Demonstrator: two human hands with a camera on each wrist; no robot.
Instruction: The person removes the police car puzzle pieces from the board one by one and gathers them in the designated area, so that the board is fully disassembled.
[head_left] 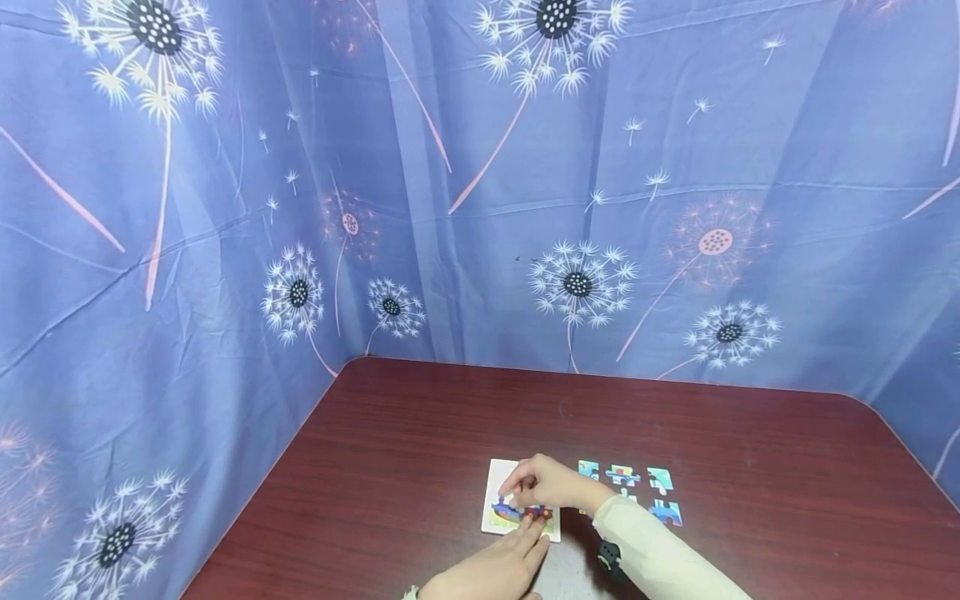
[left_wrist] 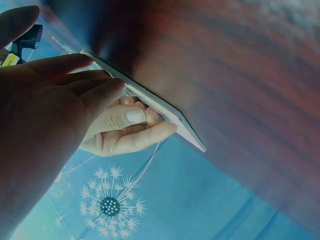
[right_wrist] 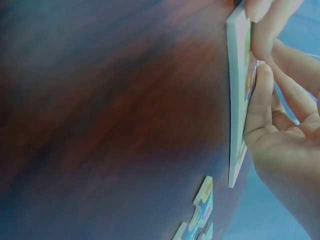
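Note:
A white-framed jigsaw board [head_left: 492, 481] lies flat on the table, with a blue and red picture and a yellow strip partly filled in. My left hand [head_left: 489, 570] rests its nearly straight fingers on the board's near edge. Over the middle of the board, my right hand [head_left: 553, 483] bends its fingers and thumb down to the surface, pinching a puzzle piece that they mostly cover. In the right wrist view the right thumb [right_wrist: 261, 95] lies close against the board's face. The left fingertips [right_wrist: 264, 37] touch the board higher up in that view.
Right of the board lie several loose puzzle pieces, among them a corner piece [head_left: 660, 480], a blue piece [head_left: 666, 512] and a red and blue one [head_left: 622, 475]. The right forearm partly covers others. Dandelion-printed blue cloth [head_left: 480, 275] hangs behind the dark red table [head_left: 420, 425].

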